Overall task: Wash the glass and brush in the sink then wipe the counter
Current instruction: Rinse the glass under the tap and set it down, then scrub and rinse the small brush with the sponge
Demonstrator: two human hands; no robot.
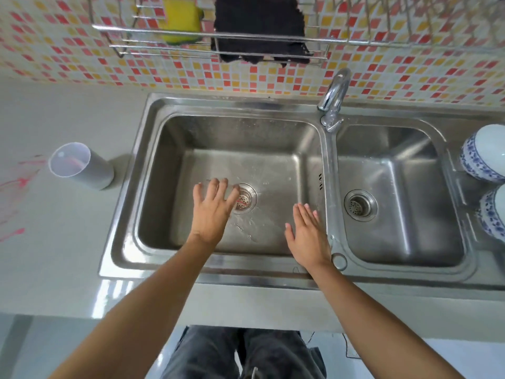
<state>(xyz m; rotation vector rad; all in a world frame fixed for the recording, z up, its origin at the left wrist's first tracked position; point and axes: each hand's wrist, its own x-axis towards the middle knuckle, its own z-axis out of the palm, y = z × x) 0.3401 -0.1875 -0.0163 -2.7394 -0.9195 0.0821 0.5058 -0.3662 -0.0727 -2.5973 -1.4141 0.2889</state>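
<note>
Here, both hands are held spread, fingers apart, nothing gripped, over the sink's (pixel 128 214) lg. basin: left hand (pixel 211 212) by the drain (pixel 244 199), right hand (pixel 307 236) nearer the divider. The glass (pixel 80 165) is stood on the counter (pixel 62 255), left of sink.

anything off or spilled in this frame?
Yes: pink smears streak the counter at far left, beside the glass, like a spill. Both hands hover open over the left basin, holding nothing.

Two bowls (pixel 483 154) (blue-patterned) are cut off by the right edge
</note>
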